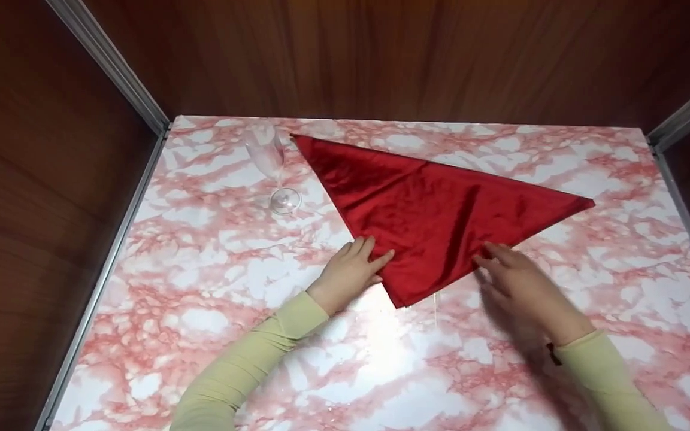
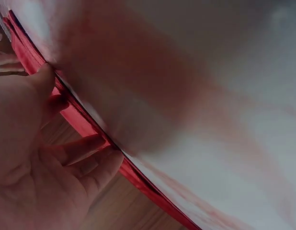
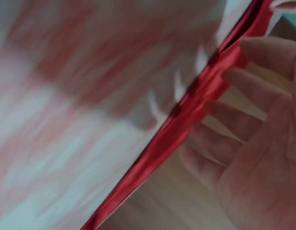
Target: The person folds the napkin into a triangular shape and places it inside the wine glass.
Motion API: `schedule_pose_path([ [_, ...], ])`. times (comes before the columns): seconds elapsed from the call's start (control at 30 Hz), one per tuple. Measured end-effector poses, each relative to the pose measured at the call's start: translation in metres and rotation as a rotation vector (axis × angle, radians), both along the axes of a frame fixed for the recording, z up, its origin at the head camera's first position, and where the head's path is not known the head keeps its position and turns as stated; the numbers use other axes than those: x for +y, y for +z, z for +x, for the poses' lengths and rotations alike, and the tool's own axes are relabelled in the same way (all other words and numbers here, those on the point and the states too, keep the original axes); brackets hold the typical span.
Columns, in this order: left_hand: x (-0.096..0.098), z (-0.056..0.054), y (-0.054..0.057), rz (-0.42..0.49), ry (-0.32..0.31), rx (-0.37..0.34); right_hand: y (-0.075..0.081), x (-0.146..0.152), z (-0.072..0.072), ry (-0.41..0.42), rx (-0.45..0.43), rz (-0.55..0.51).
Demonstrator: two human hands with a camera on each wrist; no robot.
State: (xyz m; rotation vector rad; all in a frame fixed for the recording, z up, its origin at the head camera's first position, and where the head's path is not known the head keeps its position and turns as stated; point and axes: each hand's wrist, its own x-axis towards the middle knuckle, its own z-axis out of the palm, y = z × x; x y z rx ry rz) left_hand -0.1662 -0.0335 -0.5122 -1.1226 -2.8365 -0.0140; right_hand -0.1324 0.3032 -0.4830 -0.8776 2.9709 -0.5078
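Observation:
A red satin cloth napkin [image 1: 405, 209], folded into a triangle, lies on the table with one corner pointing toward the person. My left hand [image 1: 351, 272] rests its fingertips on the left edge of the napkin near that corner. In the left wrist view its spread fingers [image 2: 97, 165] touch the dark-trimmed red edge. On the other side, my right hand [image 1: 518, 287] has its fingers at the lower right edge. The right wrist view shows those fingers [image 3: 234, 120] extended and spread along the red fold, not curled round it.
A clear stemmed glass [image 1: 267, 155] is at the napkin's left, near its far left corner. The table [image 1: 213, 335] has a pink and white marbled top. Brown wood panels [image 1: 381, 60] with metal edging rise behind it and at both sides.

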Motion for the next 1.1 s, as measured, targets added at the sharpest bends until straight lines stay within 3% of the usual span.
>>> schedule_pose_path([
  [0.13,0.002,-0.004,-0.001,-0.009,-0.012,-0.02,-0.003,-0.03,0.017,0.096,-0.044,-0.017],
  [0.23,0.003,-0.008,-0.001,-0.022,-0.029,-0.076,-0.006,-0.051,0.025,0.193,-0.077,-0.012],
  [0.3,0.003,-0.009,0.0,-0.028,-0.033,-0.123,-0.006,-0.062,0.028,0.208,-0.104,0.0],
  [0.43,0.003,-0.01,0.0,-0.027,-0.015,-0.187,-0.007,-0.075,0.029,0.194,-0.157,0.051],
  [0.6,0.006,-0.011,0.004,-0.022,0.02,-0.197,-0.006,-0.086,0.029,0.162,-0.211,0.08],
  [1.1,0.003,-0.012,0.007,-0.056,-0.005,-0.254,-0.009,-0.102,0.031,0.148,-0.231,0.073],
])
